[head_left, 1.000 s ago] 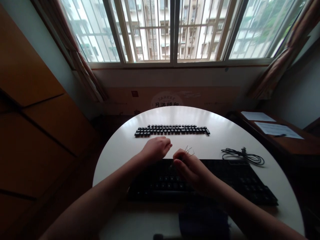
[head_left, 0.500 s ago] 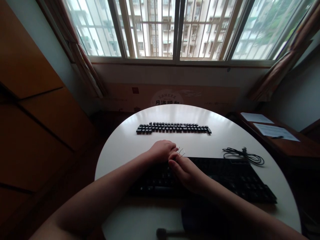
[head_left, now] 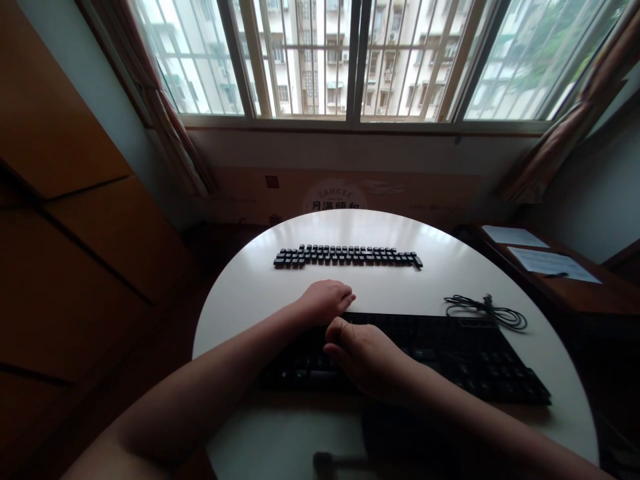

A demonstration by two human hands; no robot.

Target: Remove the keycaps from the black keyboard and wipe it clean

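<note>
A black keyboard (head_left: 450, 357) lies on the round white table (head_left: 250, 293) in front of me. My left hand (head_left: 325, 301) rests curled at the keyboard's far left edge, fingers closed. My right hand (head_left: 367, 357) is lowered over the keyboard's left half, fingers bent down onto the keys. The thin wire tool it held earlier is hidden under it. Beyond the hands, removed black keycaps (head_left: 347, 256) lie in tidy rows on the table.
A coiled black cable (head_left: 487, 311) lies right of the keyboard's far edge. A wooden side desk with papers (head_left: 543, 257) stands at the right. A dark object (head_left: 330, 461) sits at the table's near edge. A window runs along the back wall.
My right hand has dropped from above the keyboard's far edge down onto the keys, and the wire tool is no longer visible. My left hand has hardly moved.
</note>
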